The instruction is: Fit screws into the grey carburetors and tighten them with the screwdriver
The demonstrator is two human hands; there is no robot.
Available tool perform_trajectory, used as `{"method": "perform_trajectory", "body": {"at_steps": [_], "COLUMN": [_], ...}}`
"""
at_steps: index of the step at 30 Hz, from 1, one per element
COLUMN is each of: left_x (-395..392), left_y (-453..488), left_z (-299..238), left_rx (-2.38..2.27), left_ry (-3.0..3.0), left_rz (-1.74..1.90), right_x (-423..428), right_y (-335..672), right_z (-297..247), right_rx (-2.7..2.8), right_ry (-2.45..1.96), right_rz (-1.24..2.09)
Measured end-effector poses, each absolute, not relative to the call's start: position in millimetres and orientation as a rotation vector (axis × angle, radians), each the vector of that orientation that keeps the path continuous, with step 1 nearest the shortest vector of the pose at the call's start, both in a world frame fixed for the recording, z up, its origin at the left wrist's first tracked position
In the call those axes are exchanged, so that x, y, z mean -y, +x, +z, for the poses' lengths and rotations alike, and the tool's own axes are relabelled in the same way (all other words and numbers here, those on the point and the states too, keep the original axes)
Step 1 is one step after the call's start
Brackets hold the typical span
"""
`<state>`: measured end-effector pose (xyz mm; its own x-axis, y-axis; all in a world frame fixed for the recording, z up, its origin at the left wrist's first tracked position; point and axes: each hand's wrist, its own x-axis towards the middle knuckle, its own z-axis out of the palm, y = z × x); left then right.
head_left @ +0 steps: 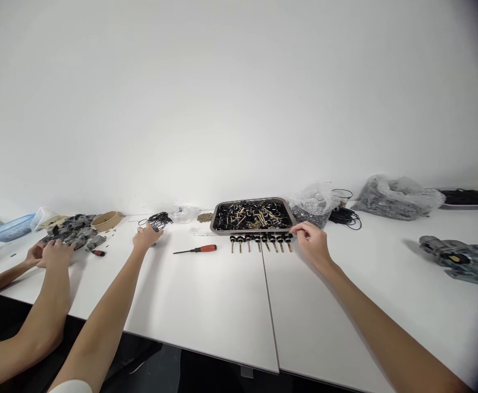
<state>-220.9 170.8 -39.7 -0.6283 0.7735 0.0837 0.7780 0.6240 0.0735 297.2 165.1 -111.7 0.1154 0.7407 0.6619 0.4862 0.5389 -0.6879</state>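
My left hand (147,237) is closed above the table, beside a tangle of thin black rubber rings (160,219). A small dark edge shows under its fingers, but what it holds is mostly hidden. At the right end of a row of black-headed brass pins (264,243), my right hand (312,240) has its fingers curled in a pinch. Its fingertips touch or nearly touch the last pin; I cannot make out whether it is gripped. Directly behind the row stands a metal tray (213,225) heaped with similar black and brass parts. Between my hands lies a red-handled screwdriver (207,248).
Plastic bags of small parts (312,204) and grey pieces (398,199) stand along the wall. A grey-green tool body (464,259) lies far right. At left, another person's hands (57,252) work by grey castings (75,232), a tan bowl (106,221) and a blue basket (12,229).
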Motion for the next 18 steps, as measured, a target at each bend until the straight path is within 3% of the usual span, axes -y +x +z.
{"method": "perform_trajectory", "body": {"at_steps": [18], "left_x": [-152.0], "left_y": [-223.9], "left_z": [-40.9], "left_rx": [2.788], "left_ry": [-1.294], "left_rz": [-0.335], "right_x": [-167.6], "right_y": [303.1], "right_z": [-111.0], "right_rx": [1.56], "right_ry": [-1.096], "right_rz": [0.253]}}
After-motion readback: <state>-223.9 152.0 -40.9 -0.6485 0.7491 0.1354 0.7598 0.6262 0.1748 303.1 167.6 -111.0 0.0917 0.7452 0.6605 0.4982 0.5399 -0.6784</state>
